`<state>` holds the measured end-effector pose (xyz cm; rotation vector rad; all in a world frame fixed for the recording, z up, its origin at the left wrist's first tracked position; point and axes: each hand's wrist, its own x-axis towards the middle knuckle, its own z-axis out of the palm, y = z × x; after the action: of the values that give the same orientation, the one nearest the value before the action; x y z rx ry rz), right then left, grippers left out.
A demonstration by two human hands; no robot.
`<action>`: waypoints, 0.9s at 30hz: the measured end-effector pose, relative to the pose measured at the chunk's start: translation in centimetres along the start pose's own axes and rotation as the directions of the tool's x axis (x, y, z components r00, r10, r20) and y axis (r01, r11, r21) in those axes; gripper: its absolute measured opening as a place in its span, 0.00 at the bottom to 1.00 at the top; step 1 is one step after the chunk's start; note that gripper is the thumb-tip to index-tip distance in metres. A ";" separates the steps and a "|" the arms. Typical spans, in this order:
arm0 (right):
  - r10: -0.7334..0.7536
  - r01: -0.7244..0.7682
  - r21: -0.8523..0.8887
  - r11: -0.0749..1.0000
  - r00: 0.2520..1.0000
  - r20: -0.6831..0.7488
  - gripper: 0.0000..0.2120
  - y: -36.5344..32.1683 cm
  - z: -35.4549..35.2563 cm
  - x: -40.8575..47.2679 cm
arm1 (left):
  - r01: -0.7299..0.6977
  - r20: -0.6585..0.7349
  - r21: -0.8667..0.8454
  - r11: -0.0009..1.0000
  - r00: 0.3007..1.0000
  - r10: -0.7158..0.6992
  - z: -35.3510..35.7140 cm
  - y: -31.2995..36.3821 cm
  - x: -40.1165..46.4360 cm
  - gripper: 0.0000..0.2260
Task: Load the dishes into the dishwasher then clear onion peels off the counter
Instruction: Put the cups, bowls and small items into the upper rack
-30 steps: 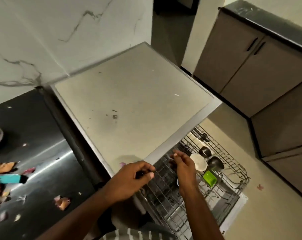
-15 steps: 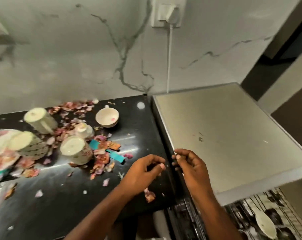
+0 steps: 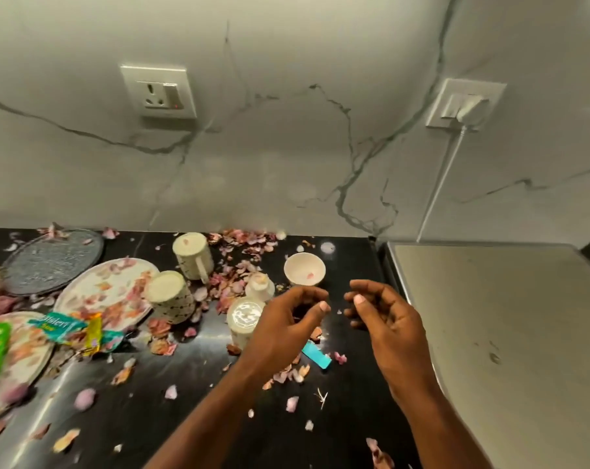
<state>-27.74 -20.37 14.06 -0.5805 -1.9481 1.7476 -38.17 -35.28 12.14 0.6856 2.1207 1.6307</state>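
Both hands — left (image 3: 283,328), right (image 3: 385,319) — hover loosely curled, empty, over the peel-strewn counter (image 3: 198,418)

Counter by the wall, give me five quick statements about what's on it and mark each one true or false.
1. The small white bowl stands upright with a bit of peel inside. True.
2. The left hand is gripping a cup. False: its fingers are loosely curled and hold nothing.
3. Onion peels are scattered on the black counter. True.
4. Both wall sockets are empty. False: the right socket has a white plug and cable in it.
5. The right hand rests flat on the counter. False: it hovers above the counter, holding nothing.
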 end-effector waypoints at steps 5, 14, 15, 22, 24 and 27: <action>-0.002 0.002 -0.004 1.000 0.999 0.032 0.10 -0.3 0.2 0.8 | -0.020 -0.209 0.532 0.846 0.966 0.154 -2.3 -2.0 0.8 0.17; 0.060 -0.060 0.031 0.998 0.998 0.003 0.10 1.0 -1.9 0.4 | 0.357 -0.237 0.765 0.535 0.930 -0.282 -4.6 -6.5 2.3 0.45; 0.069 -0.069 0.034 0.997 0.998 -0.003 0.10 1.1 -2.2 0.4 | 0.361 -0.250 0.753 0.550 0.930 -0.268 -4.7 -6.7 2.1 0.44; 0.118 -0.117 0.023 0.993 0.992 -0.047 0.10 2.2 -5.2 -0.5 | 0.241 -0.319 0.636 0.733 0.947 -0.035 -3.4 -4.1 -0.1 0.46; 0.140 -0.139 0.011 0.990 0.990 -0.037 0.10 2.4 -5.7 -1.0 | 0.116 -0.226 0.609 0.784 0.973 0.033 -1.7 -2.4 -0.5 0.51; 0.175 -0.175 -0.011 0.985 0.985 0.012 0.11 2.5 -6.6 -2.0 | -0.055 -0.059 0.581 0.812 0.992 0.109 2.1 -0.6 -0.8 0.54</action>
<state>-22.26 -16.00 12.11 -0.7660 -1.9675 1.8511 -36.44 -34.25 10.99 0.9024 2.7185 1.0423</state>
